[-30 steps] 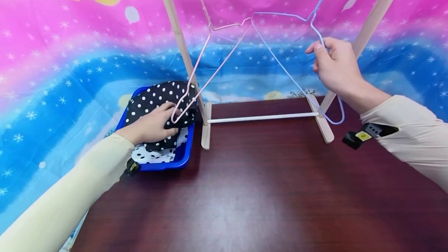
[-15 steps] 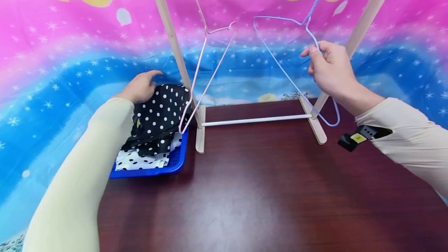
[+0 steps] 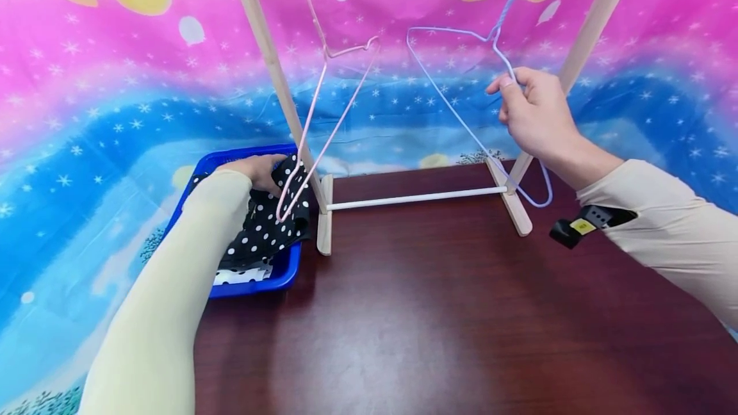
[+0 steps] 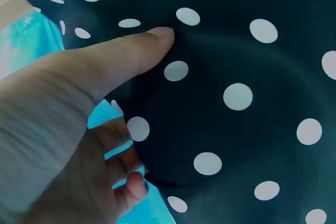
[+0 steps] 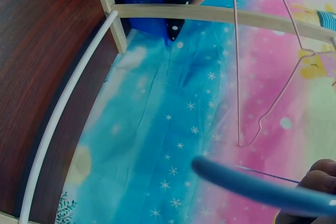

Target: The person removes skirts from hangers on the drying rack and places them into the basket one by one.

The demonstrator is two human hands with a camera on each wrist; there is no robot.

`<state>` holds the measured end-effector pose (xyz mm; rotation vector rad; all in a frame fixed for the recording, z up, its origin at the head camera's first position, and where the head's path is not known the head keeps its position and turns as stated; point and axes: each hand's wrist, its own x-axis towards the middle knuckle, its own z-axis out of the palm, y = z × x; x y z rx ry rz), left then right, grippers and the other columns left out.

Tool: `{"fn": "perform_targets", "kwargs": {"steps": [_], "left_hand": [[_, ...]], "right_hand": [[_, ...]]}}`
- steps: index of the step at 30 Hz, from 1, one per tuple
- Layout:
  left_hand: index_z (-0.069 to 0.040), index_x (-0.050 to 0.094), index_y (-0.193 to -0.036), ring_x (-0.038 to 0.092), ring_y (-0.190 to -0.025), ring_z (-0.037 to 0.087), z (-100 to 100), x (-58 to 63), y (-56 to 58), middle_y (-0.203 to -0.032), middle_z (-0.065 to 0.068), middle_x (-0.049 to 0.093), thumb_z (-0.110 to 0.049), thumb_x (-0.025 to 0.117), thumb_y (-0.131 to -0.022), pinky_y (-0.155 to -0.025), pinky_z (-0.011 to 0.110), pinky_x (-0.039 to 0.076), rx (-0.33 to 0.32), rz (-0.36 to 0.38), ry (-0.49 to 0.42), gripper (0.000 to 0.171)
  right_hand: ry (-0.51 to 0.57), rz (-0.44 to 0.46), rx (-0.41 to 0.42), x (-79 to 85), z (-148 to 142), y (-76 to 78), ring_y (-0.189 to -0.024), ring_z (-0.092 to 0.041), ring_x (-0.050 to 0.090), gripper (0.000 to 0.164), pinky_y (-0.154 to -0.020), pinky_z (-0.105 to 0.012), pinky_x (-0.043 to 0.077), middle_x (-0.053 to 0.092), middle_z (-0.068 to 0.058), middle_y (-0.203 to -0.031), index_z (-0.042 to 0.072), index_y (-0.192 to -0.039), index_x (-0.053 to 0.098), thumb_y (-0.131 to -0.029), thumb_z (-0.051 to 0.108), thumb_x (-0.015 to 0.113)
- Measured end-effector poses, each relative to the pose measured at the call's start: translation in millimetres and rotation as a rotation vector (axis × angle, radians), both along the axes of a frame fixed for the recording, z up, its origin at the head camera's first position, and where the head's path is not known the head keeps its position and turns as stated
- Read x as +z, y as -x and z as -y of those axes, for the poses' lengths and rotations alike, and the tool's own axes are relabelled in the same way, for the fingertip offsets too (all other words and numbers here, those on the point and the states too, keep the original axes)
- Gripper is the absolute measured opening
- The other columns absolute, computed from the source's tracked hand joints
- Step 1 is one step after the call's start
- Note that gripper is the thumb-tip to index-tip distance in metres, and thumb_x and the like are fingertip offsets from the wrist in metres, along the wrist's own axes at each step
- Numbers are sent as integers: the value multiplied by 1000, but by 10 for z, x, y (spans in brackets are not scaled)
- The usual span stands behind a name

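My left hand is at the blue basket and grips a black cloth with white polka dots. In the left wrist view the thumb lies on the front of the cloth, and the other fingers curl behind its edge. On the right, my right hand pinches one shoulder of a pale blue wire hanger, whose hook reaches up to the rack's top bar. A pink wire hanger hangs on the left of that bar, its lower end overlapping the polka-dot cloth in the head view.
The blue basket stands left of the wooden rack and also holds a white cloth with black dots. A white lower rail joins the rack's feet. The dark red table lies before a patterned curtain.
My left hand lifted off the cloth toward the basket's back left, then came down and took hold of its edge. The cloth has shifted right. My right hand stays on the blue hanger.
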<state>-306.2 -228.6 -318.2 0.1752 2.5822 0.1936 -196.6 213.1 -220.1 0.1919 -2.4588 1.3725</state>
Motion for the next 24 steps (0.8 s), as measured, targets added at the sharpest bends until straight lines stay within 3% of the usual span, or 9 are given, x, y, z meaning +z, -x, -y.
{"fn": "perform_targets", "kwargs": {"steps": [3,6,10,14,16,20,22,24], "left_hand": [[-7,16,-161,31,-145,52,24,-42,19,-160,31,28,-18,73,-88,-117,67,30,-7,-9,22,93],[-5,14,-161,26,-148,53,54,-66,57,-161,31,25,-30,62,-96,-120,67,25,-18,7,10,85],[-2,8,-162,17,-151,53,108,-122,100,-164,31,17,-40,47,-102,-122,66,18,-6,40,-101,80],[-4,2,-162,12,-152,52,195,-188,125,-165,32,10,-31,53,-101,-122,66,17,5,43,-217,84],[-4,3,-162,17,-151,52,236,-192,125,-164,32,14,-28,58,-99,-122,66,21,11,26,-231,87],[1,18,-160,47,-135,46,273,-149,101,-151,34,40,-22,64,-96,-114,61,38,1,-9,-222,82],[5,35,-153,60,-116,38,267,-122,91,-134,32,56,-19,62,-97,-104,54,48,-36,-18,-216,66],[5,59,-133,64,-91,27,256,-76,72,-106,24,68,-16,60,-98,-86,43,55,-75,-38,-213,41]], "right_hand": [[-7,3,-8,0,-1,-1,-50,-7,44,29,-46,-24,33,53,11,-56,12,-103,66,-109,28,42],[-14,5,-15,-8,-4,-5,-50,-7,45,29,-46,-23,34,53,10,-56,14,-103,66,-109,28,42],[-23,4,-9,2,11,3,-50,-8,44,28,-45,-24,34,54,9,-56,15,-102,66,-109,28,42],[-26,4,-3,26,19,9,-49,-8,44,28,-45,-24,33,54,9,-55,16,-102,65,-109,28,41],[-26,8,-2,24,16,6,-49,-8,44,28,-45,-25,32,53,9,-55,16,-102,65,-109,28,41],[-31,18,-7,21,8,-1,-49,-8,43,28,-46,-25,33,52,11,-56,16,-103,65,-109,29,41],[-38,18,-11,19,3,-1,-48,-8,42,29,-46,-25,33,53,11,-56,16,-104,66,-109,30,41],[-34,19,-9,14,-2,3,-49,-8,43,29,-47,-25,33,53,11,-56,16,-104,65,-109,30,41]]}}
